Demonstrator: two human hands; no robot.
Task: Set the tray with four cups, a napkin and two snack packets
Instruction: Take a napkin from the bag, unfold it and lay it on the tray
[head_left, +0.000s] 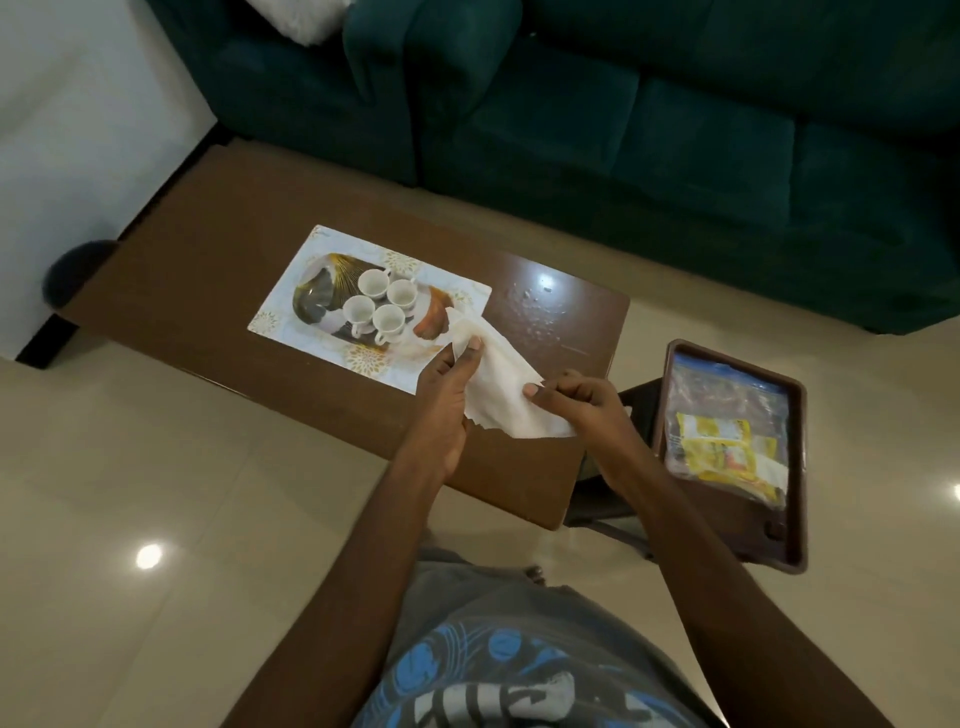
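A flat patterned tray (291, 306) lies on the brown coffee table (218, 244). Several white cups (382, 301) stand together in the tray's middle. A white napkin (506, 384) is stretched between both hands above the tray's near right corner. My left hand (449, 379) pinches its upper edge; my right hand (576, 400) pinches its right edge. Two snack packets, a clear bag (727, 395) and a yellow packet (722, 447), lie in a brown tray (797, 467) to the right of the table.
A dark green sofa (649, 130) runs along the far side of the table. White crumbs or spots (540, 312) mark the table's right end. The brown tray rests on a dark stool. The floor is glossy beige tile.
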